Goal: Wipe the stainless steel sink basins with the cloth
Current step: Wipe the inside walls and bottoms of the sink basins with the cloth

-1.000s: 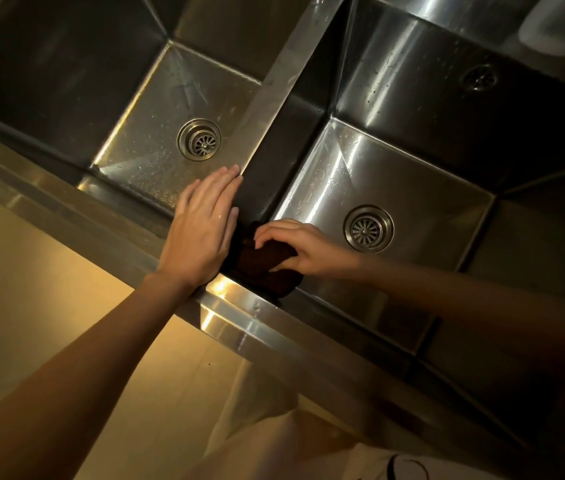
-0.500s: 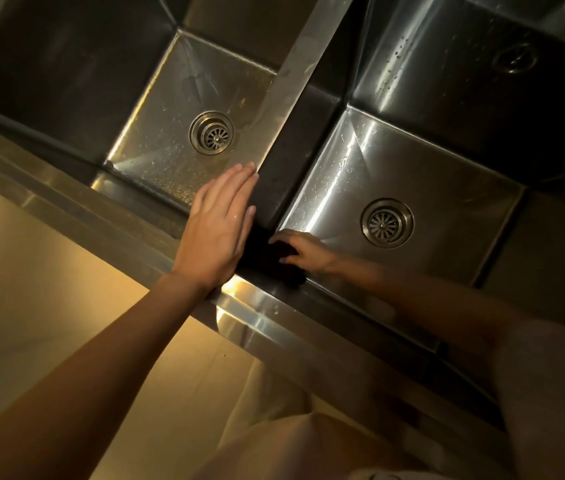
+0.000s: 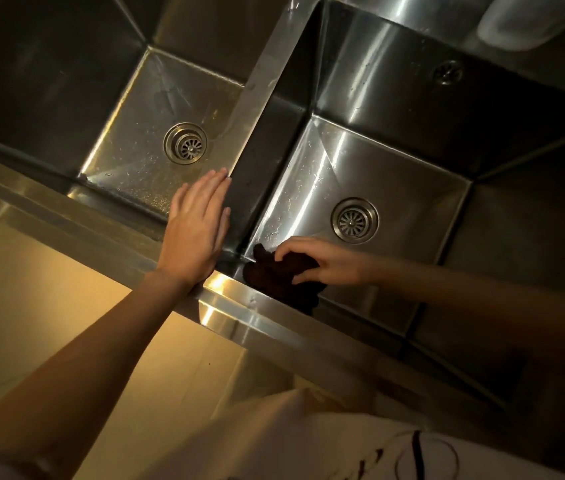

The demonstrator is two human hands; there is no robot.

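Note:
Two stainless steel basins lie side by side: the left basin (image 3: 135,109) and the right basin (image 3: 412,161), split by a steel divider (image 3: 263,81). My right hand (image 3: 322,259) grips a dark crumpled cloth (image 3: 274,275) down in the near left corner of the right basin, at the foot of the divider wall. My left hand (image 3: 196,230) rests flat, fingers straight, on the near end of the divider where it meets the front rim (image 3: 239,306).
Each basin floor has a round drain strainer, the left drain (image 3: 185,143) and the right drain (image 3: 354,220). An overflow hole (image 3: 448,71) sits in the right basin's back wall. A pale container (image 3: 516,22) stands at the top right. Water droplets speckle both floors.
My right hand has carried the cloth down from the divider wall into the near left corner of the right basin floor. My left hand has stayed on the divider.

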